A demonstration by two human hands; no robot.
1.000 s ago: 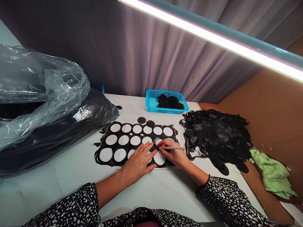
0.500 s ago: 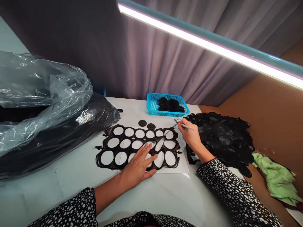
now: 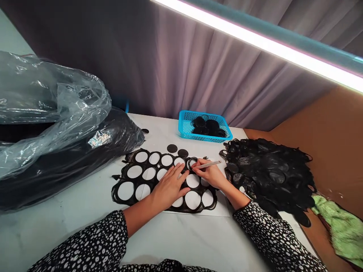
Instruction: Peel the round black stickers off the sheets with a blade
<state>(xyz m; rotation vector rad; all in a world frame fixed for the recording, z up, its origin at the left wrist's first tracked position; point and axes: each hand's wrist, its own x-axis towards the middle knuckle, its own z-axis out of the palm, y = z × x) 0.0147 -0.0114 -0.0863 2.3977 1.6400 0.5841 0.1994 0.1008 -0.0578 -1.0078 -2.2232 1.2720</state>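
A black sheet (image 3: 137, 182) full of round holes lies on white paper (image 3: 222, 209), its edges ragged and stringy. My left hand (image 3: 170, 187) rests flat on the sheet, fingers spread, covering some holes. My right hand (image 3: 211, 176) pinches a slim pale pen-like tool (image 3: 210, 164) above the sheet's right part. Thin black rings (image 3: 189, 163) curl at the fingertips over the top row; whether the fingers or the tool hold them, I cannot tell. Just beyond the sheet lie two black discs, one (image 3: 172, 148) left of the other (image 3: 183, 153).
A blue basket (image 3: 205, 138) with black discs and loops stands at the back. To the right is a heap of black pieces (image 3: 269, 170), with a green cloth (image 3: 343, 226) beside it. A large plastic bag (image 3: 70, 162) fills the left side. A lamp tube (image 3: 255, 41) hangs above.
My right hand has moved left and down, from beyond the sheet's upper right corner onto the sheet. The stretched black strands now show as loose loops. My left hand stays flat on the sheet.
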